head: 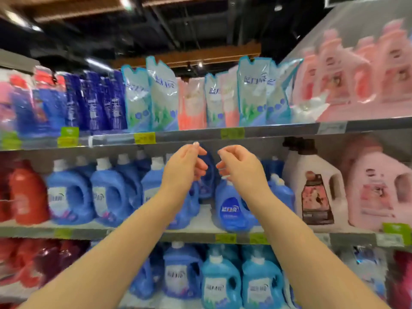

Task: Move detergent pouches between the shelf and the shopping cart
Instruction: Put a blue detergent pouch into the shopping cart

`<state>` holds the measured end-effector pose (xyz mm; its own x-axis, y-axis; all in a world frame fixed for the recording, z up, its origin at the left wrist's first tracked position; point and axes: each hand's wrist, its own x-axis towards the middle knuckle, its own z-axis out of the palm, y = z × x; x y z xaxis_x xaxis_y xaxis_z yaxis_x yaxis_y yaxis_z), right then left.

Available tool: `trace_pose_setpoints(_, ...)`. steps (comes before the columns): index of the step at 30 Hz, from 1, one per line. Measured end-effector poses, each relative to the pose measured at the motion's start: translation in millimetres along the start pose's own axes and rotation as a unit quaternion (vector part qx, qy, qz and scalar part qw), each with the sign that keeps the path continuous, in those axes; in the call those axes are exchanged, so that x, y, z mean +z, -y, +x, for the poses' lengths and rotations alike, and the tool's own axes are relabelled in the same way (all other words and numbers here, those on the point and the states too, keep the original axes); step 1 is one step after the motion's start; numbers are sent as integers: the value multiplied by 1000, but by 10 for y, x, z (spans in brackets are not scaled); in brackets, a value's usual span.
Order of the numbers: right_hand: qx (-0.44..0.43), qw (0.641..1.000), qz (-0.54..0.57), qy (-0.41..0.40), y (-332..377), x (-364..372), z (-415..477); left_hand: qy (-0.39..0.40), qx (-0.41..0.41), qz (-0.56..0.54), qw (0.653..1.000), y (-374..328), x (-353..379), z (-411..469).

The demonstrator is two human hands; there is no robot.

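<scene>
I am steering from far away, and this is what I see. Both hands are up in front of the shelf (200, 136). The left hand (186, 163) and the right hand (240, 166) are near each other but not touching. The fingers (192, 147) on both are bent a little and loose. They hold nothing.

The detergent pouches (163, 94) stand in a row on the top shelf, just above the hands. Some are blue and green, and pink pouches (191, 103) stand between them. They lean on each other. I cannot see the shopping cart at all, so I think the next job is to take a pouch down.

What could go wrong? The pouches look soft and slippery. If I grab one only by its thin top corner, it could slide out of the fingers and drop. The pouches are packed close, so pulling one out could tip the ones beside it, and they could fall off the front edge. The blue bottles (231, 208) stand under the hands, and a falling pouch could hit them. The picture is blurry, so I could reach a bit wrong and bump the yellow price tags (145, 137), or grab a pink pouch when I want a blue one. And since I cannot see the cart, I could miss it when I turn to put the pouch in
</scene>
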<state>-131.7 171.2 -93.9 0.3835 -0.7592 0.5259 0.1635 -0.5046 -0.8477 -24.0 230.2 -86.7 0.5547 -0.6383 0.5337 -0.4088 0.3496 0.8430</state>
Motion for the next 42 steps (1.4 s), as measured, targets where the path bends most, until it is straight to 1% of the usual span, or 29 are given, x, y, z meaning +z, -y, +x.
trace_pose_setpoints(3,-39,999,-3,28,-60,178,706,-46,27,41,998,125,-187,702)
trace_pose_setpoints(6,-52,997,2,50,-118,395,1414,-86,42,75,993,238,-375,1308)
trace_pose_setpoints(10,-81,992,14,94,-95,803,2233,-154,66,112,980,391,-691,1907)
trace_pose_setpoints(12,-97,990,1,106,-71,1010,2559,-182,73,155,968,459,-841,2168)
trace_pose_setpoints(15,-105,986,-55,116,-67,1310,2968,-202,81,193,957,517,-1002,2530)
trace_pose_setpoints(17,-106,984,-76,121,-107,1475,3216,-192,76,183,961,557,-1039,2777)
trace_pose_setpoints(18,-93,984,-75,129,-133,1540,3321,-180,71,178,965,579,-1045,2896)
trace_pose_setpoints(22,10,980,-61,189,-273,1709,3663,-132,59,169,975,729,-1031,3292)
trace_pose_setpoints(25,99,951,-91,280,-313,1696,3845,-126,72,172,974,816,-1007,3466)
trace_pose_setpoints(28,126,929,-81,337,-370,1693,3976,-127,111,185,968,901,-958,3531)
trace_pose_setpoints(32,123,911,-43,392,-490,1773,4064,-137,141,186,963,972,-919,3542)
trace_pose_setpoints(34,97,918,-24,385,-527,1806,4066,-138,159,189,959,996,-909,3539)
trace_pose_setpoints(38,45,939,3,342,-524,1852,3998,-136,182,194,955,1020,-913,3575)
trace_pose_setpoints(40,4,955,-26,294,-474,1850,3926,-134,194,169,957,998,-910,3610)
trace_pose_setpoints(42,-40,972,-60,222,-358,1818,3819,-129,222,121,959,929,-871,3639)
